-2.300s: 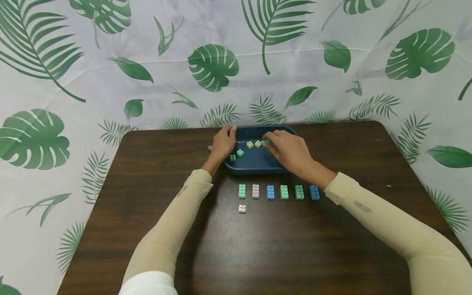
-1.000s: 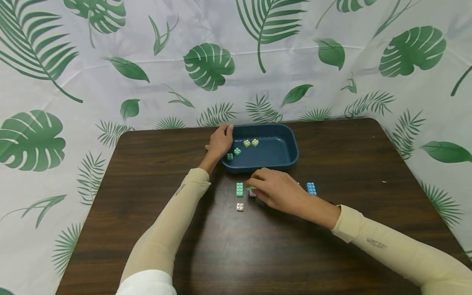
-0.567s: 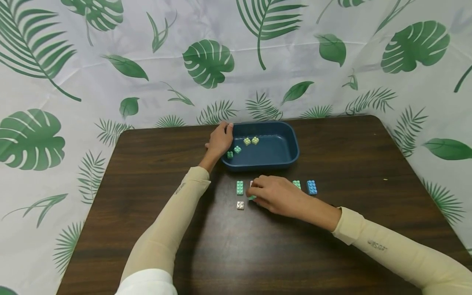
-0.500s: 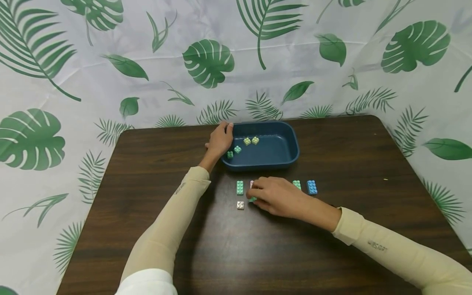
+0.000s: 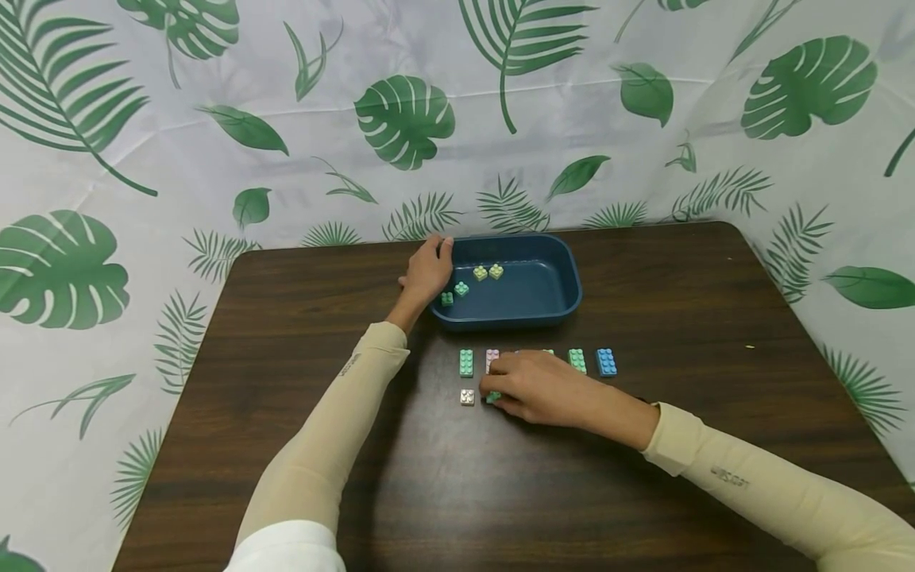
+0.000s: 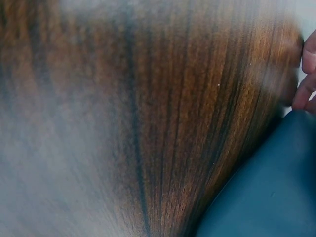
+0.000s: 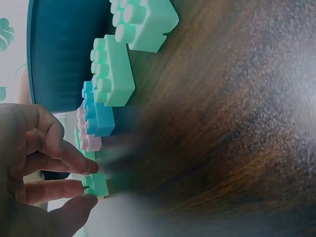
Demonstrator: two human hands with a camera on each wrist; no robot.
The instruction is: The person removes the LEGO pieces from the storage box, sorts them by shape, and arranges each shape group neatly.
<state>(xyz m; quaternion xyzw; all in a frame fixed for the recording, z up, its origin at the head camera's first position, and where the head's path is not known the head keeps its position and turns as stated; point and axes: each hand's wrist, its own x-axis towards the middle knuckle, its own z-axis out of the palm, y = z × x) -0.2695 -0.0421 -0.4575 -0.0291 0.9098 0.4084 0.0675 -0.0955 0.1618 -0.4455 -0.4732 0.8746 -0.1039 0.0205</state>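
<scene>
Your right hand pinches a small green brick on the table, just beside the beige brick.
It should handle light, stiff and hard to break: grip opposite side walls. Farther off, your left hand holds the blue tray by its left end.

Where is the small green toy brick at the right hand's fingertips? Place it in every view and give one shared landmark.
Head: small green toy brick just right of centre, below the middle, at the right hand.
Left wrist: not in it.
Right wrist: the brick is lower left.
Shared landmark: the blue tray, visible in all three.
</scene>
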